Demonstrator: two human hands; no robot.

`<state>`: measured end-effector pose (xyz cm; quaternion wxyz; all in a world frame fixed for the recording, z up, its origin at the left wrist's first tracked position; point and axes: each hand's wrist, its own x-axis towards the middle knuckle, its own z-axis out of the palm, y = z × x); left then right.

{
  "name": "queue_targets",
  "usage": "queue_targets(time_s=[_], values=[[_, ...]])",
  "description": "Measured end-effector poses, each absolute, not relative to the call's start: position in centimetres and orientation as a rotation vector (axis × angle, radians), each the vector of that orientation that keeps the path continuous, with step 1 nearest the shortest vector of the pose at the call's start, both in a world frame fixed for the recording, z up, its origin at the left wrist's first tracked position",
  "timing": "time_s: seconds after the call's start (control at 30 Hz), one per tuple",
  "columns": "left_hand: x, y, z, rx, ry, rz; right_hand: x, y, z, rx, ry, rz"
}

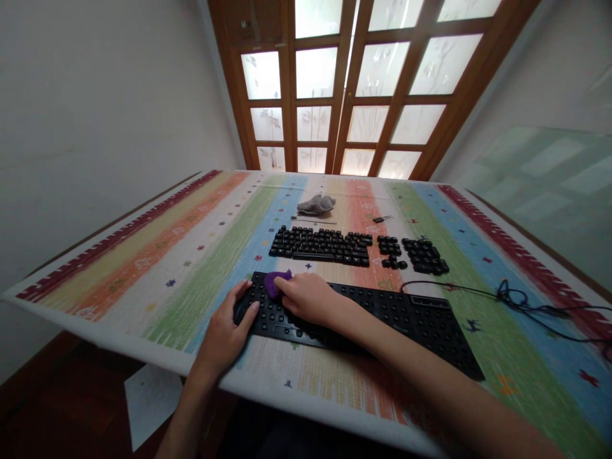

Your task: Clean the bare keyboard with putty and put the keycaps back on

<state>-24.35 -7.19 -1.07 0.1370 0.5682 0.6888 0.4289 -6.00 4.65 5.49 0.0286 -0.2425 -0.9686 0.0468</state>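
Keyboard base [382, 308], 1 (bare of caps) | purple wad [273, 285], 1, pinched in right hand [306, 296], base's 10 o'clock | left hand [224, 331], spread wide, touching 9-o'clock end | grey cloth [317, 204], 1, 11 o'clock

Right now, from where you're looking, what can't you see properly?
All in the head view:
- What the purple thing is made of: partly hidden by the right hand, and too small.
- The bit of the keyboard base under them: covered.
- More of that base: behind the right forearm.
- Letters on the loose keys: too small.
- The black cable's far end: cut off by the right edge.
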Motion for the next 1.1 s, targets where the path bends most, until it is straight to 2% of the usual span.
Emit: queue_targets(time_s=[0.67, 0.9, 1.1], values=[[-24.4, -7.2, -1.0, 1.671, 1.996, 1.227, -1.9, 5.8, 7.1, -1.097, -2.900, 0.435], [-24.5, -7.2, -1.0, 1.670, 2.004, 1.218, -1.6, 4.4, 6.3, -1.185, -2.924, 0.290], [-24.5, -7.2, -1.0, 1.671, 2.020, 1.199, -1.0, 4.2, 6.5, -1.286, -2.900, 0.304]])
